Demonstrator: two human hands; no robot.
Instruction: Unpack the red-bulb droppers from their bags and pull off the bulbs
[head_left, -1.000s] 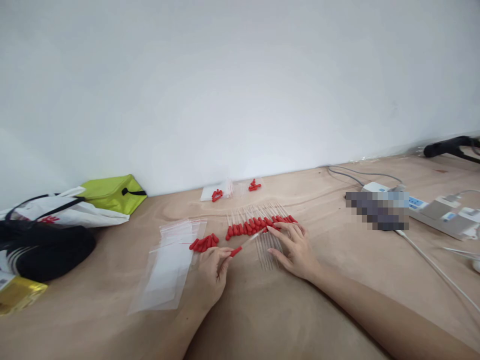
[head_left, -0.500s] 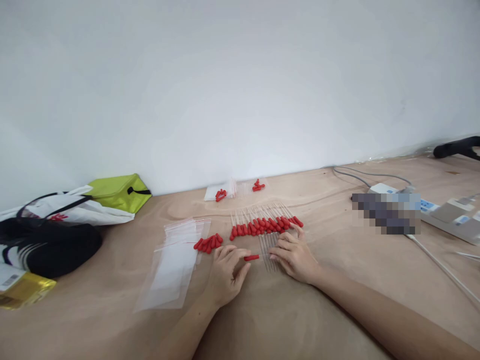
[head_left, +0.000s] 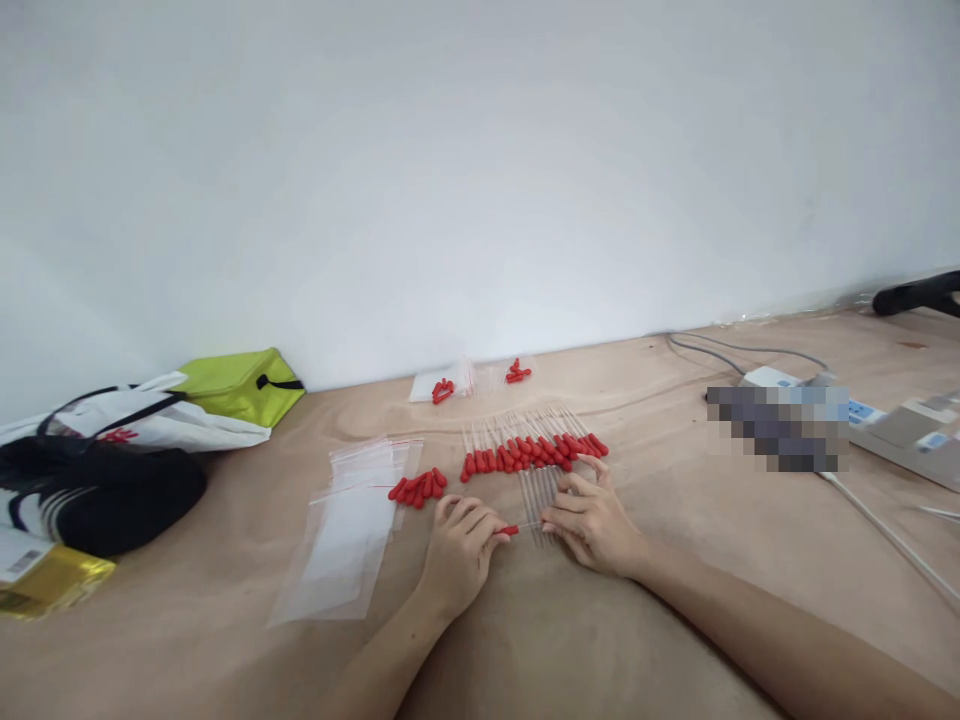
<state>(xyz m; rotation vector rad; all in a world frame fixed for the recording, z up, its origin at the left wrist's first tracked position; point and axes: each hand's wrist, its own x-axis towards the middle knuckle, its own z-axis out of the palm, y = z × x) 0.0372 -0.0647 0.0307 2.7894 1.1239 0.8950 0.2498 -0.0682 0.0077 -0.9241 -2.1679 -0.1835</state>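
Note:
My left hand [head_left: 461, 555] pinches a red rubber dropper bulb [head_left: 510, 530] between thumb and fingers. From the bulb's right end a thin clear glass tube [head_left: 531, 525] runs to my right hand [head_left: 596, 522], whose thumb and fingertips are closed on it. Under the right fingers lie several loose glass tubes [head_left: 538, 495], side by side. Just beyond them is a row of droppers with red bulbs [head_left: 517, 455], their tubes pointing to the wall. A small heap of loose red bulbs [head_left: 417, 488] lies beyond my left hand.
Clear zip bags [head_left: 345, 550] are spread on the left. Two small bags with red bulbs [head_left: 442, 390] lie by the wall. A lime-green bag [head_left: 240, 385], a black bag [head_left: 127, 500] and a gold package [head_left: 56, 580] stand far left. Power strips [head_left: 892, 435] and cables are on the right.
My left thumb and fingers have closed on the red bulb, which now sits slightly lower. My right hand keeps hold of the tube, almost in the same place.

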